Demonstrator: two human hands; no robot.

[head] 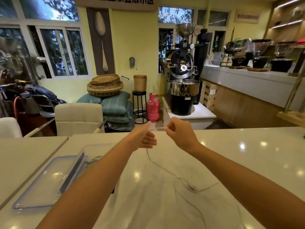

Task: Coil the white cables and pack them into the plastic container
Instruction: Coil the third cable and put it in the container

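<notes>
Coiling looks barely begun; left hand (142,138) and right hand (180,132) both pinch the white cable (166,171), slack trailing below; plastic container (97,150) already holds one cable.

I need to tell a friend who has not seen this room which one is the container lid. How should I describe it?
Start at the white counter where both hands work. On its left part, beside the left forearm, lies the clear plastic container with a coiled cable inside. The lid lies flat just in front of the container, nearer the person: a clear rectangle with a bluish rim, the only flat sheet there.
</notes>
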